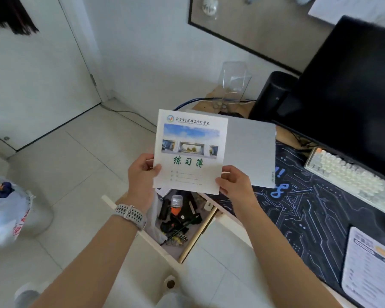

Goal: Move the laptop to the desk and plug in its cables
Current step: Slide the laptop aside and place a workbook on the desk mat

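I hold a white exercise book [190, 152] with green characters and a photo on its cover, lifted above an open drawer [180, 221]. My left hand [141, 174] grips its lower left edge and my right hand [236, 183] its lower right corner. Behind the book, a closed silver laptop [251, 150] lies flat on the left end of the desk [285, 134], partly hidden by the book. A blue cable [193, 102] and dark cables [302, 138] run along the desk's far edge.
A black monitor [351, 92], a dark speaker [273, 94], a white keyboard [351, 178] and a circuit-pattern mat [302, 214] occupy the desk. A clear stand [233, 83] is at the back corner. The drawer holds several small tools. A lined bin [7, 210] stands left.
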{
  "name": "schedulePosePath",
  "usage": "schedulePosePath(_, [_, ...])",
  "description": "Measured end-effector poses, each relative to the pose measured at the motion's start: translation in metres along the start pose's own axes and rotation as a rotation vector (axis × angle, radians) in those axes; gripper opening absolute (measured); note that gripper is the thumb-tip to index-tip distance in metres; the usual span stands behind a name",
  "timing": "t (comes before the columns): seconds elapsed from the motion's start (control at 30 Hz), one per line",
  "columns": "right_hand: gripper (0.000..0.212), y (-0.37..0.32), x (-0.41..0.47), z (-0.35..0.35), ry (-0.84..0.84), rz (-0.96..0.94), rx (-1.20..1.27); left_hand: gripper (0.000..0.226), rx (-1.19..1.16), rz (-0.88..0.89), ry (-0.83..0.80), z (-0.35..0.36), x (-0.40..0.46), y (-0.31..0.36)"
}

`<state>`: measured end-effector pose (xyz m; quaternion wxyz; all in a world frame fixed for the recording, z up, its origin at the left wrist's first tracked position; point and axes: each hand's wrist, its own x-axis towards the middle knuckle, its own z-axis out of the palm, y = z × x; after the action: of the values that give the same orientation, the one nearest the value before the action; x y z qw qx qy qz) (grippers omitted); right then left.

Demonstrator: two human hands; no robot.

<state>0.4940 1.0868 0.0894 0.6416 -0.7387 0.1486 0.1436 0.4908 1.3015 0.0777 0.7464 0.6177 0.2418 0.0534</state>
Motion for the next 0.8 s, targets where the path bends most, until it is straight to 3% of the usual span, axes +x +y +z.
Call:
schedulePosePath(0.5, [0.022,0.026,-0.095,-0.208,0.448,-0.078,0.153,0.019,0.067,-0.111,-0.453,0.200,-0.099,-0.011])
schedulePosePath(0.8, [0.019,0.049,-0.149,-0.314,0.536,-0.099,0.223,0.023,0.161,-0.057,-0.578,0.288,-0.176,-0.027])
